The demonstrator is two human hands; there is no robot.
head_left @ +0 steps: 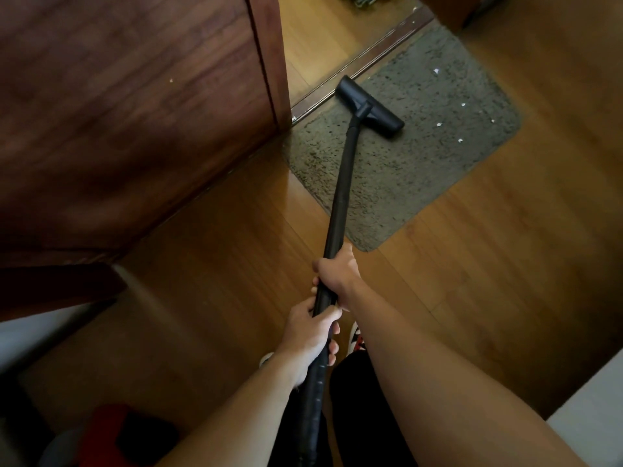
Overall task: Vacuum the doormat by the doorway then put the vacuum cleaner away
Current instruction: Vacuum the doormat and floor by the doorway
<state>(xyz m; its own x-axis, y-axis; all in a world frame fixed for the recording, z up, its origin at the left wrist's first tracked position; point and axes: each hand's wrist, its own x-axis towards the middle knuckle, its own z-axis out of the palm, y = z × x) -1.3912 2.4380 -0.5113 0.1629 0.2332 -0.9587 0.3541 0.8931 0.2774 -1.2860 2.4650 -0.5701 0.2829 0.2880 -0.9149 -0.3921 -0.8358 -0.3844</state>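
A grey shaggy doormat (424, 136) lies on the wooden floor against the door threshold. Several small white scraps (440, 124) dot its right half. The black floor head (369, 106) of the vacuum cleaner rests on the mat's far left part, near the threshold. Its long black tube (342, 193) slants back toward me. My right hand (337, 269) grips the tube higher up, and my left hand (312, 332) grips it just below, where the ribbed hose begins.
An open dark wooden door (135, 112) stands at the left, its edge close to the mat's left corner. A metal threshold strip (364, 59) runs across the doorway. A red and black object (111, 433) sits at bottom left; pale surfaces (593, 416) at bottom right.
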